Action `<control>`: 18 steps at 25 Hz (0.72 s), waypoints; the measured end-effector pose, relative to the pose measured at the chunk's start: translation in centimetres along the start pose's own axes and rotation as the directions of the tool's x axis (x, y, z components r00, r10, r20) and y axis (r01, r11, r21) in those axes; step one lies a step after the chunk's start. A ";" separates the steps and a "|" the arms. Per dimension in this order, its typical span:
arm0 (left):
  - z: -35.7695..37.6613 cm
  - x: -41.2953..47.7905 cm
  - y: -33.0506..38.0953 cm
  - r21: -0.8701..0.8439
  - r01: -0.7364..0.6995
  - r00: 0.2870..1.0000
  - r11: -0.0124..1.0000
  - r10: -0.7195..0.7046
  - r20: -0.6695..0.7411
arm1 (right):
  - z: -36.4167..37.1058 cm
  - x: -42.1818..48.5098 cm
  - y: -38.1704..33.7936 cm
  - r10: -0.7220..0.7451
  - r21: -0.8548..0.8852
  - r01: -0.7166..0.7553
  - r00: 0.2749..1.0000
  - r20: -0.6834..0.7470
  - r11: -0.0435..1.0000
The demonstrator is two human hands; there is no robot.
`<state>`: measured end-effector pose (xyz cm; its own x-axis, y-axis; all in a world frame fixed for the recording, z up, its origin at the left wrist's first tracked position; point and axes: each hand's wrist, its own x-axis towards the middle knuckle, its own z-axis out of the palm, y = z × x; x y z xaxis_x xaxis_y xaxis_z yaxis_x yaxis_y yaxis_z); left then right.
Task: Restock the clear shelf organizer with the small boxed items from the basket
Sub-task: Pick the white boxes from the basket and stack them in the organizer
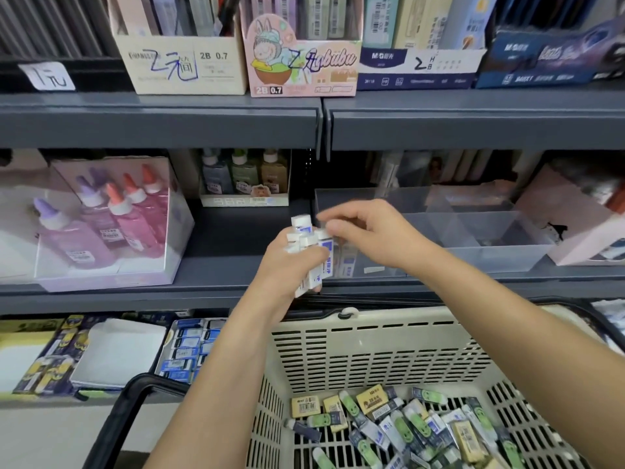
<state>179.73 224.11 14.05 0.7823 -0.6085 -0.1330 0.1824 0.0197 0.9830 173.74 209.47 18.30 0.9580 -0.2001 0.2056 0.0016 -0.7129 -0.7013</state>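
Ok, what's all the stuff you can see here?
white-and-blue boxes: a handful, white and blue, in front of the middle shelf
clear organizer: one, see-through, middle shelf, right
basket: one, beige, below the shelf
loose boxed items: many, green, yellow, white, blue, in the basket
big bottles: several, pink and purple, clear box, middle shelf, left
small bottles: three, blue, green, brown, back of middle shelf
display boxes: four, cream, pink, white, dark blue, top shelf
left grip: one, holds the white-and-blue boxes
right grip: one, fingers curled atop the bunch, hold unclear
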 end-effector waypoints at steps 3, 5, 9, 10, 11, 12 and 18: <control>0.2 0.1 0.3 -0.036 -0.003 1.000 0.999 0.004 0.014 | 0.2 -0.3 -0.3 -0.018 -0.011 0.017 1.000 -0.010 1.000; 0.1 0.3 0.3 -0.090 -0.008 1.000 0.996 0.006 -0.031 | -0.5 0.0 0.0 0.052 0.101 -0.044 0.996 -0.077 0.994; -0.1 1.2 -0.1 -0.155 -0.066 0.981 0.986 0.036 -0.191 | -2.4 1.4 1.5 0.127 0.109 -0.095 0.933 -0.336 0.989; -0.1 1.5 -0.2 -0.128 -0.083 0.968 0.988 0.050 -0.247 | -2.6 1.7 1.8 0.117 0.024 -0.117 0.923 -0.365 0.993; -0.2 1.8 -0.4 -0.083 -0.095 0.953 0.992 0.066 -0.297 | -2.6 2.0 2.1 0.113 -0.065 -0.148 0.921 -0.373 0.987; -0.2 2.0 -0.6 -0.042 -0.098 0.941 0.994 0.079 -0.330 | -2.5 2.3 2.4 0.121 -0.134 -0.179 0.925 -0.360 0.975; 0.1 2.7 -1.3 -0.031 -0.067 0.939 0.997 0.052 -0.339 | -0.5 3.5 3.8 0.248 -0.278 -0.272 0.962 -0.118 0.921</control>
<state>181.57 222.34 12.46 0.9463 -0.3015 -0.1165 0.1483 0.0849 0.9853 176.97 205.73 16.70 0.8877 -0.4484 0.1041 -0.3387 -0.7893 -0.5121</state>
